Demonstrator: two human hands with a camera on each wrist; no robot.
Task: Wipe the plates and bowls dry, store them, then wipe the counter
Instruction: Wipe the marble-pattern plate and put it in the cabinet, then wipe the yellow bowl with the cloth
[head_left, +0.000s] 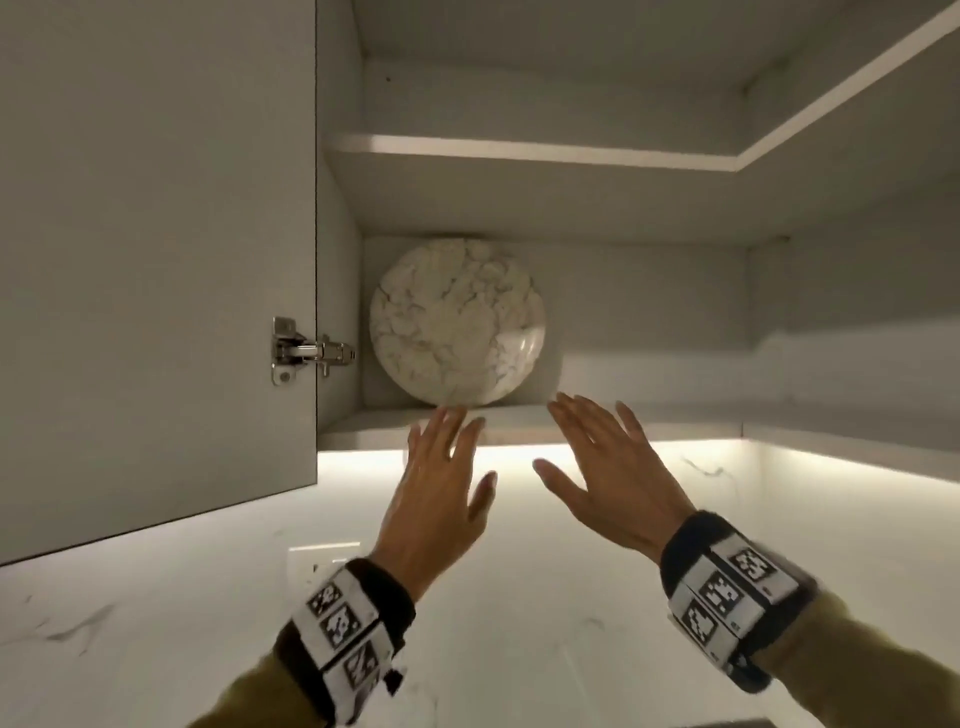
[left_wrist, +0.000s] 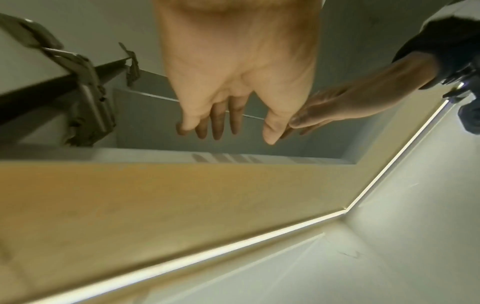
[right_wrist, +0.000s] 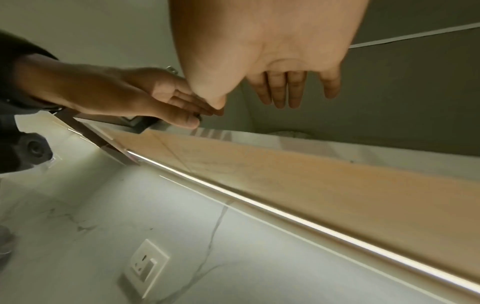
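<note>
A round marbled cream plate (head_left: 457, 322) stands on edge against the back wall of the open wall cupboard, on its bottom shelf (head_left: 623, 423). Both my hands are raised just below and in front of that shelf, fingers spread and straight, holding nothing. My left hand (head_left: 441, 467) is under the plate's lower edge; its fingertips reach the shelf front. My right hand (head_left: 597, 452) is to the right of the plate. The wrist views show each palm empty: the left hand (left_wrist: 233, 115), the right hand (right_wrist: 285, 88). In the right wrist view only a sliver of the plate (right_wrist: 291, 133) shows above the shelf edge.
The cupboard door (head_left: 156, 260) stands open at the left, with a metal hinge (head_left: 306, 351). An upper shelf (head_left: 519, 150) is bare. A light strip (head_left: 571, 452) glows under the cupboard. A marble backsplash with a wall socket (right_wrist: 145, 265) lies below.
</note>
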